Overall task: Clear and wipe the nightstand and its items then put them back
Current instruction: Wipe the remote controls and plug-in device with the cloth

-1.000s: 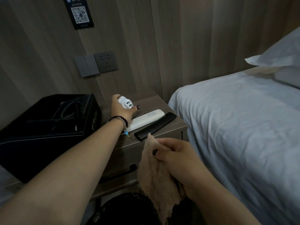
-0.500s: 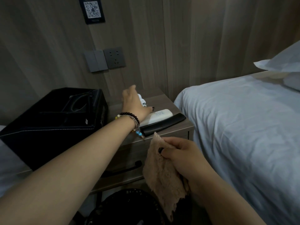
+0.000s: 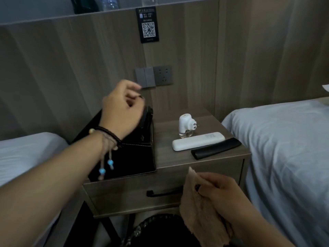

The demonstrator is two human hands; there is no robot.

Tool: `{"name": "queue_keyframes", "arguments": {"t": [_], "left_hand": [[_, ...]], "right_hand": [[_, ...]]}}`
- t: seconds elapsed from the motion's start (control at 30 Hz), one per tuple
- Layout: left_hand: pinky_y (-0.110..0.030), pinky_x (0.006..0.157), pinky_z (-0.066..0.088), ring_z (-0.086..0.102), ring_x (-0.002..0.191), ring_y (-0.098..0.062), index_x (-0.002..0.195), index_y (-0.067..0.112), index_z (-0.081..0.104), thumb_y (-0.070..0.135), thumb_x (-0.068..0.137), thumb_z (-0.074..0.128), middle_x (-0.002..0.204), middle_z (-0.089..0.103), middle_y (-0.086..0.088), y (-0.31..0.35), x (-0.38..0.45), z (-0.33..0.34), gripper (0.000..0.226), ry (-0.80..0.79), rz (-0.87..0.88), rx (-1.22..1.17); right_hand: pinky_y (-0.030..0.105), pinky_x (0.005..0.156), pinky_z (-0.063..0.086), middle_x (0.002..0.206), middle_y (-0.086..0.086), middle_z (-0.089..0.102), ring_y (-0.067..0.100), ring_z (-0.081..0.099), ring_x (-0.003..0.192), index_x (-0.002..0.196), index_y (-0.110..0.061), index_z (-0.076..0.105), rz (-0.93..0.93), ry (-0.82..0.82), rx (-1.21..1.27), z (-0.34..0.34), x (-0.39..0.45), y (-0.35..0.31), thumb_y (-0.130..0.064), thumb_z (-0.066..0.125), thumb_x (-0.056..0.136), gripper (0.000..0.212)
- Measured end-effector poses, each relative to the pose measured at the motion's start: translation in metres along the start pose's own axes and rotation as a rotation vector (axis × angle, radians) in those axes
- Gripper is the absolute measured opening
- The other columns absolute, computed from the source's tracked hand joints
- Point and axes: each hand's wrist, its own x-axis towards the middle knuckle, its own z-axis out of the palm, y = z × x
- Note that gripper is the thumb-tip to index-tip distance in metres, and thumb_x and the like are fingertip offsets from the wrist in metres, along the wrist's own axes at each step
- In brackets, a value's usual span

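— How many things sit on the nightstand [image 3: 210, 162]?

— Four: one black box [image 3: 131, 157] under the left hand [image 3: 122, 111], then to the right of its fingers one white plug-in vaporizer [image 3: 185, 127], one white remote [image 3: 197, 141] and one black remote [image 3: 216, 148].

— And the hands?

— The left hand's fingers are loosely curled above the box, holding nothing. The right hand [image 3: 220, 195], nearer and lower, pinches one tan cloth [image 3: 199, 221] by its top edge. Two beds flank the nightstand.
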Motion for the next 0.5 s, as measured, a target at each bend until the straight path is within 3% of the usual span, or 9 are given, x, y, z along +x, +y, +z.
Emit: {"name": "queue_keyframes", "arguments": {"t": [0.1,0.17,0.27,0.4,0.5], "left_hand": [[-0.049,0.082,0.057,0.071,0.081,-0.027,0.081,0.030,0.056,0.011,0.077,0.060,0.073,0.068,0.000,-0.038,0.034,-0.017,0.020,-0.073,-0.337,0.086],[-0.050,0.085,0.056,0.072,0.082,-0.025,0.081,0.024,0.058,0.004,0.081,0.061,0.073,0.071,-0.003,-0.055,0.044,-0.019,0.021,-0.212,-0.444,0.156],[-0.048,0.089,0.055,0.071,0.086,-0.020,0.088,0.022,0.061,0.003,0.084,0.058,0.083,0.074,-0.004,-0.050,0.039,-0.014,0.019,-0.417,-0.412,0.227],[-0.040,0.096,0.048,0.063,0.097,-0.020,0.110,0.012,0.061,-0.010,0.085,0.045,0.108,0.068,-0.014,-0.025,0.014,-0.011,0.036,-0.605,-0.380,-0.039],[-0.030,0.094,0.047,0.063,0.101,-0.011,0.123,0.025,0.052,0.012,0.072,0.059,0.116,0.065,0.005,-0.018,0.001,-0.019,0.053,-0.747,-0.246,0.076]], "right_hand": [[0.009,0.051,0.046,0.071,-0.005,0.075,-0.001,0.068,0.062,0.083,-0.023,0.076,-0.022,-0.011,-0.029,0.002,0.001,0.002,0.009,0.056,0.085,0.038],[0.007,0.051,0.044,0.070,-0.008,0.075,-0.004,0.067,0.062,0.085,-0.025,0.076,-0.041,-0.010,-0.061,0.001,0.005,0.002,0.008,0.058,0.084,0.037],[0.008,0.051,0.045,0.070,-0.006,0.075,-0.002,0.067,0.061,0.083,-0.023,0.076,-0.031,-0.012,-0.060,-0.003,0.010,0.002,0.009,0.058,0.085,0.037],[0.009,0.051,0.046,0.071,-0.003,0.075,0.000,0.068,0.061,0.077,-0.024,0.077,-0.026,-0.021,-0.065,-0.006,0.015,0.002,0.009,0.056,0.085,0.040],[0.010,0.050,0.046,0.070,-0.003,0.075,0.001,0.067,0.061,0.073,-0.025,0.076,-0.028,-0.017,-0.072,-0.006,0.015,0.004,0.009,0.057,0.085,0.041]]}}
